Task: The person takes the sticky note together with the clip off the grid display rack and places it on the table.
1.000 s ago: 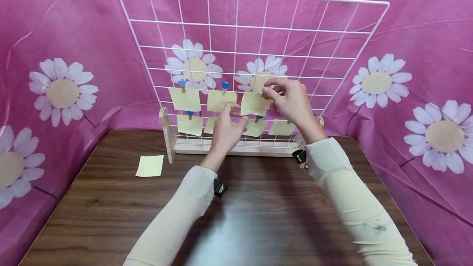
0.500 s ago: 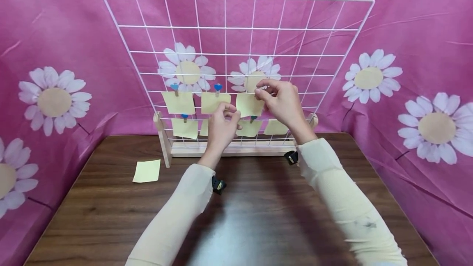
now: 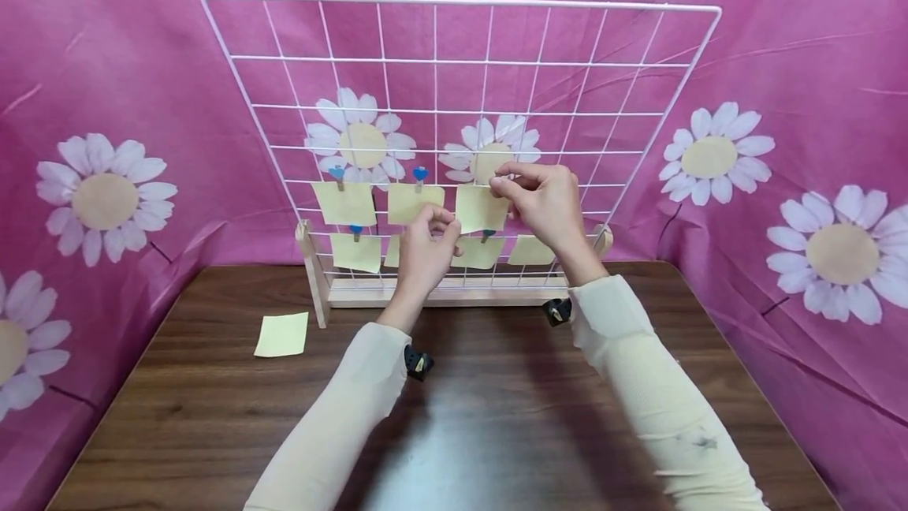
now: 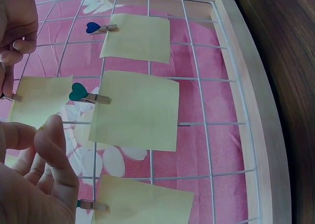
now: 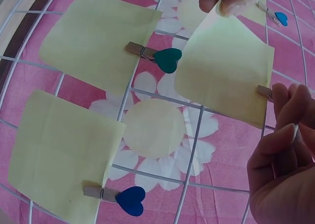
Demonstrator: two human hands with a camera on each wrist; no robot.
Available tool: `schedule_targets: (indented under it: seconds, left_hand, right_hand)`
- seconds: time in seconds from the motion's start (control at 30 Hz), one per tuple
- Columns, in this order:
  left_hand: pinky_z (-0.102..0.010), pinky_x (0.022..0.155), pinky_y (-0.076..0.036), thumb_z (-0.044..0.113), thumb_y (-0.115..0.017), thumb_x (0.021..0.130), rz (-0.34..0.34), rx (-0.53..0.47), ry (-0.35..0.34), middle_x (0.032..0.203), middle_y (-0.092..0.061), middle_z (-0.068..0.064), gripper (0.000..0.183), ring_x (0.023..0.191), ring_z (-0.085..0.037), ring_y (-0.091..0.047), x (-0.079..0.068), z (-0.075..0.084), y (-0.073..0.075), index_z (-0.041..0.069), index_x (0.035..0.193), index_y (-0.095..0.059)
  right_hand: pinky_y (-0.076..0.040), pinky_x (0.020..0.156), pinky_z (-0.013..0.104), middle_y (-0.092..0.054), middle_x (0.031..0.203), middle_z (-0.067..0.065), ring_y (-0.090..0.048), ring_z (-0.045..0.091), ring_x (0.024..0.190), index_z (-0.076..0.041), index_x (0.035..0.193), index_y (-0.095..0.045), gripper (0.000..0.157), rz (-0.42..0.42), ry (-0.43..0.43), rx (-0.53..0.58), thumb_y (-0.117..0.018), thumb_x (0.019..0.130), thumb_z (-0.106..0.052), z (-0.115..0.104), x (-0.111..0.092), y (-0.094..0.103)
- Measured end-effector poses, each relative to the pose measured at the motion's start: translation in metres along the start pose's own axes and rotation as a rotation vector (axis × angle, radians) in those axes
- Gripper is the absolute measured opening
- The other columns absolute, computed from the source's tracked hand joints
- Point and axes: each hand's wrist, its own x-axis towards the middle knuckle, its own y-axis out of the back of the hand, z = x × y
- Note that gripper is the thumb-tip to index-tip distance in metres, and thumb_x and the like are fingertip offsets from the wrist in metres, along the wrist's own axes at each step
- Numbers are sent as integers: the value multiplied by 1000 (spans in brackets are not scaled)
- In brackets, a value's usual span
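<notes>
In the head view, a yellow sticky note (image 3: 481, 209) hangs third in the upper row on a white wire grid (image 3: 461, 110). My left hand (image 3: 428, 249) pinches its lower-left corner between thumb and finger, as the right wrist view also shows. At the note's top edge, my right hand (image 3: 549, 205) pinches a small wooden clothespin (image 5: 264, 91) that bites the paper; the fingers cover its head. Beside it, another note (image 3: 414, 203) hangs from a clothespin with a blue heart (image 3: 420, 173). Below, a note (image 5: 101, 42) is held by a green-heart clothespin (image 5: 167, 60).
Several more clipped notes, such as the far-left upper note (image 3: 344, 203), hang on the grid. A wooden stand (image 3: 355, 293) holds the grid on the brown table (image 3: 213, 416). One loose sticky note (image 3: 280, 335) lies at the left. A pink flowered cloth (image 3: 213, 85) surrounds the table.
My left hand has gone from spread fingers below the note to pinching its lower-left corner. My right hand stays at the note's top edge. The head view has shifted slightly.
</notes>
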Motion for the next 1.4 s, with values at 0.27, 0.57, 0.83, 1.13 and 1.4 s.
schedule_targets:
  seconds: [0.27, 0.57, 0.83, 1.13, 1.4]
  left_hand:
    - [-25, 53, -53, 8, -63, 98, -8, 10, -49, 92, -69, -20, 9, 62, -20, -68, 1, -2, 4, 1, 104, -62]
    - [-33, 58, -57, 9, -61, 99, -36, 9, -71, 89, -67, -20, 8, 71, -34, -69, -2, -2, 9, 3, 104, -61]
    - [-52, 67, -59, 10, -61, 99, -53, -22, -83, 90, -65, -24, 8, 71, -40, -68, -3, -1, 13, 3, 104, -59]
    - [-24, 53, -49, 11, -61, 98, -41, -14, -75, 88, -66, -22, 9, 66, -34, -66, -6, -3, 14, 4, 104, -61]
    - [-40, 59, -57, 10, -61, 97, -47, -80, -64, 89, -66, -18, 9, 70, -44, -65, -9, -2, 17, 4, 103, -61]
  right_hand:
    - [-37, 42, 20, -75, 75, 6, -62, 33, 52, -8, 97, -80, 9, 18, 31, -26, -77, 92, -14, -1, 0, -1]
    - [-38, 42, 19, -74, 73, 6, -61, 30, 50, -9, 90, -80, 7, 40, 41, -3, -76, 92, -13, 0, 0, 0]
    - [-39, 41, 19, -73, 72, 7, -57, 24, 46, -9, 89, -80, 7, 63, 38, 28, -75, 92, -12, 0, 1, 2]
    - [-49, 46, 20, -75, 80, 17, -59, 24, 47, 0, 103, -78, 13, 74, 24, 146, -74, 92, -7, 0, -3, 9]
    - [-42, 41, 19, -75, 81, 17, -55, 14, 43, 2, 106, -77, 15, 67, 42, 165, -73, 93, -6, 1, -5, 13]
